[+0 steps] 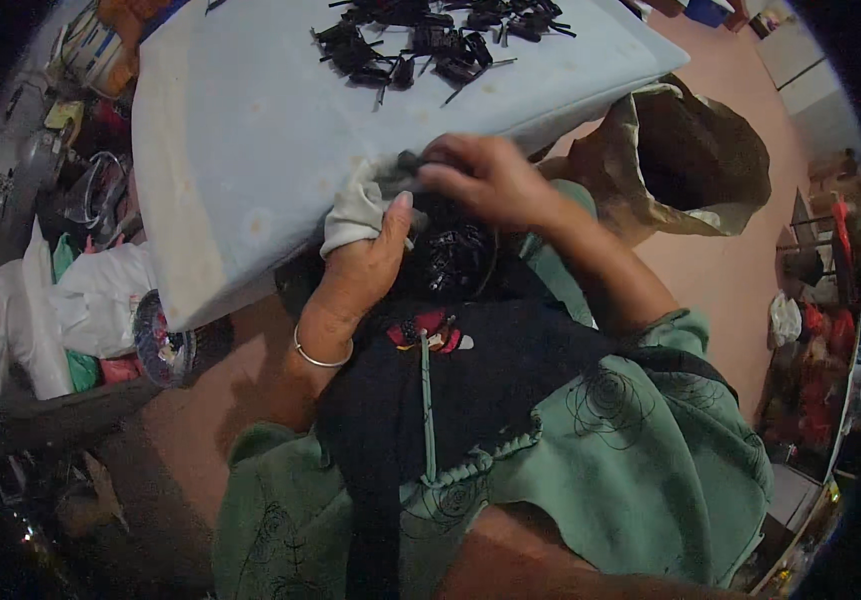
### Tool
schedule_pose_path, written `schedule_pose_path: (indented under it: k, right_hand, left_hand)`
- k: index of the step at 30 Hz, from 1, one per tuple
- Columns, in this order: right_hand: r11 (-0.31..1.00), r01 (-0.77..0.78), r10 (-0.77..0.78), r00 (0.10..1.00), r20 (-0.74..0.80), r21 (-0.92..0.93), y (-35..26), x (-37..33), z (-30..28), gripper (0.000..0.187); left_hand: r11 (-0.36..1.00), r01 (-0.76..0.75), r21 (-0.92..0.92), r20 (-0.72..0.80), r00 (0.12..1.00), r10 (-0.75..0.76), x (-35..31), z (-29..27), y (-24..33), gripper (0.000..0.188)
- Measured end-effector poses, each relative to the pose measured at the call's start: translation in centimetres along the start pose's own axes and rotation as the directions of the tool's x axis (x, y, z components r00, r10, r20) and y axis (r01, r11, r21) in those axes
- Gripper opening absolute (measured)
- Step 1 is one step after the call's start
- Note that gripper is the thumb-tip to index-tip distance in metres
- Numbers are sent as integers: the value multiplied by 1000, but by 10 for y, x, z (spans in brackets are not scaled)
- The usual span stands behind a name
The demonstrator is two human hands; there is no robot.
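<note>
My left hand (368, 255), with a bangle at its wrist, is closed with its thumb raised. A pale cloth (348, 215) with dark grey patches wraps over its fingers, so whatever lies under it is hidden. From the right, my right hand (490, 180) meets it in a pinch at the cloth's dark end. The fingertips blur there, and what they grip cannot be made out. Just below both hands, over my lap, sits a round container with shiny black pieces (450, 258) in it.
A pale, cloth-covered work surface (240, 130) slopes away ahead. Small black parts with thin prongs (440, 45) lie heaped at its far side. An open brown sack (640, 160) stands at the right. White plastic bags (100, 300) and a clear container (162, 340) crowd the left.
</note>
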State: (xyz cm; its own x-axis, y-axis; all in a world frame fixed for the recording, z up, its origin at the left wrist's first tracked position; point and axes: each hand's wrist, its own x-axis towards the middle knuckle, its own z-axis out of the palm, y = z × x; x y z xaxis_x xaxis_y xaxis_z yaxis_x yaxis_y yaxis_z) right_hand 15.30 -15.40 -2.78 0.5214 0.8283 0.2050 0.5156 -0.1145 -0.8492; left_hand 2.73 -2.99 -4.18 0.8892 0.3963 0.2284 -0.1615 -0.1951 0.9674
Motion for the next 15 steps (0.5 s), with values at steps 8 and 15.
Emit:
schedule_pose_path:
  k: [8,15]
  right_hand:
    - [970,241,-241,969,48,-16,-41,-9,14,18]
    - [983,164,-177,965,-194,-79,-37,1,22,25]
  left_hand:
    - [999,9,40,-25,1000,-8,-6,-12,8,28]
    - [999,0,-43,23,1000,1,-15,-13,28,19]
